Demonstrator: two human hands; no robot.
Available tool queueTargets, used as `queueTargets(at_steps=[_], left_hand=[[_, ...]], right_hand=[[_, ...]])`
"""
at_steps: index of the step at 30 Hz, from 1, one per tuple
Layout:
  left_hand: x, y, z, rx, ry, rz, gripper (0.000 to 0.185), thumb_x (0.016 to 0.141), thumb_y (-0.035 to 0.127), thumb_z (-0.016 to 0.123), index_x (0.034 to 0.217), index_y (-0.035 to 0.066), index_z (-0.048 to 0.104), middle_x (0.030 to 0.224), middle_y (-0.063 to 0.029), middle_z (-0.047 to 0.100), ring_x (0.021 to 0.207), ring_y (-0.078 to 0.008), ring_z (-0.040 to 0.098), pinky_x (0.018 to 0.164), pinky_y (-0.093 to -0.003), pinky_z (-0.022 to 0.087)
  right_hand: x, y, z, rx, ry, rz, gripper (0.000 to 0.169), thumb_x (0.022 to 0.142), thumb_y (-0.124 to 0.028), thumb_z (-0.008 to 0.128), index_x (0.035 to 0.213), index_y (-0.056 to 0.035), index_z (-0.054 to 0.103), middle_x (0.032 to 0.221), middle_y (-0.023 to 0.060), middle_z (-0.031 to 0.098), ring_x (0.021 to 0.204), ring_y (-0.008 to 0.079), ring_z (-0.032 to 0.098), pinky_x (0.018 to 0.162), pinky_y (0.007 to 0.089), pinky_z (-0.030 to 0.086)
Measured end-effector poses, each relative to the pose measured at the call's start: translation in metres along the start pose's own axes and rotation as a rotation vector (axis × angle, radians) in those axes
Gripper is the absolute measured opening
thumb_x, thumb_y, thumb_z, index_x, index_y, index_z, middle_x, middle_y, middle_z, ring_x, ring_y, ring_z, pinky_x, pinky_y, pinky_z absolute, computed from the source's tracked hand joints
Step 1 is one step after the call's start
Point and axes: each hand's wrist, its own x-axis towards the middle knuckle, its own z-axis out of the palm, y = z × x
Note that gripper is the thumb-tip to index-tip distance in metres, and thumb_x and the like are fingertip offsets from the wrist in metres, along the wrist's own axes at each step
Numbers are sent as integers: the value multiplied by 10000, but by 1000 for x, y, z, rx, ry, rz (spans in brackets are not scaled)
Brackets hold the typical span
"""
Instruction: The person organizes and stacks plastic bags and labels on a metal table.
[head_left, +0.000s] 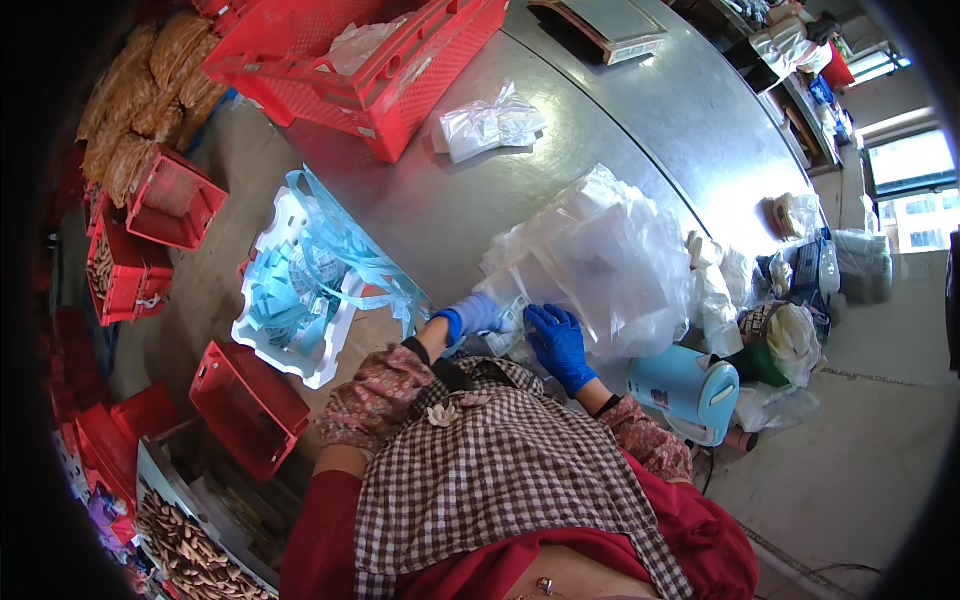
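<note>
At the metal table's near edge, my left hand (474, 315) in a light blue glove lies at a printed label (514, 309) on a clear plastic bag; its fingertips are blurred and partly hidden. Just right of it, my right hand (559, 345), in a darker blue glove, rests on the near side of the plastic with its fingers slightly bent. A wide pile of clear plastic bags (600, 255) spreads beyond both hands. To the left, a white foam box (330, 364) holds blue printed labels, and light blue strips (352, 247) hang from it to the table edge.
A red plastic crate (420, 97) and a bundle of clear bags (487, 127) stand farther back near a scale (626, 45). A light blue electric kettle (682, 390) is close by my right arm. Red crates (251, 409) fill the left side. A person (787, 45) is at the far right.
</note>
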Motion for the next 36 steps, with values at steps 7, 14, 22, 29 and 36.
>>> queueTargets(at_steps=[7,14,22,29,36], left_hand=[[-81,2,-53,-703,42,-27,267,766,279,690,737,17,647,545,-40,515,537,-84,423,530,-282,403],[-78,8,-54,-735,229,63,334,782,318,679,666,16,594,547,-47,489,549,-98,379,552,-312,393],[-45,31,-60,-554,300,238,252,777,268,700,774,21,652,605,-47,576,575,-102,489,586,-294,439],[3,30,-20,-462,211,-116,275,795,283,624,883,23,648,764,-172,622,675,-265,576,683,-384,468],[16,45,-12,-288,210,-448,459,771,459,581,857,16,665,837,-212,628,778,-344,615,731,-418,478]], right_hand=[[11,21,4,239,163,138,209,734,-132,651,937,-82,649,934,112,629,873,290,584,790,378,446],[24,71,-83,423,909,468,185,872,-76,548,1034,-1,597,965,72,625,842,142,566,756,254,437],[20,4,-19,1025,-11,579,241,787,-145,680,973,1,633,903,72,641,771,127,576,713,269,455],[21,0,-8,512,190,454,343,755,-160,668,1061,-28,591,977,110,628,841,234,590,722,333,461],[-2,-1,4,52,39,-5,449,694,-122,628,1139,-103,567,1128,109,562,1045,306,518,859,409,413]])
